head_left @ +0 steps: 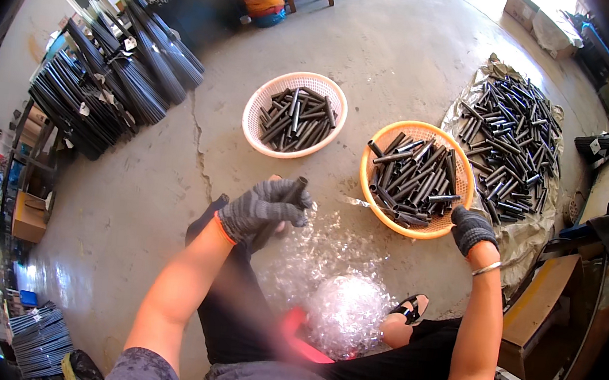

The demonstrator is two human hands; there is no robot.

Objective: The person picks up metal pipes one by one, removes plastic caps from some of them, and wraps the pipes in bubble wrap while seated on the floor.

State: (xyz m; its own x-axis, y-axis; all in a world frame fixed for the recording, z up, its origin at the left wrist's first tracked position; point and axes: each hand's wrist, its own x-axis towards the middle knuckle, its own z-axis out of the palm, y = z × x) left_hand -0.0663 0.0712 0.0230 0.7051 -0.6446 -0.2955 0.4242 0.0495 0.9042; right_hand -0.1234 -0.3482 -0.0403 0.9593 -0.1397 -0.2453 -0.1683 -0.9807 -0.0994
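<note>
My left hand, in a grey knit glove with an orange cuff, is closed around a short black tube. The tube is tilted, with its open upper end sticking out above my fingers. My right hand, also gloved, is beside the lower right rim of an orange plastic basket. Its fingers are curled in, and what they hold, if anything, is hidden. Loose black tubes fill that basket. Farther left, a pale pink basket holds more of them.
Clear plastic shreds are heaped between my legs and scattered forward over the concrete floor. Many black tubes lie piled on a sheet at right. Bundles of long rods lean at left. A cardboard box stands right of my arm.
</note>
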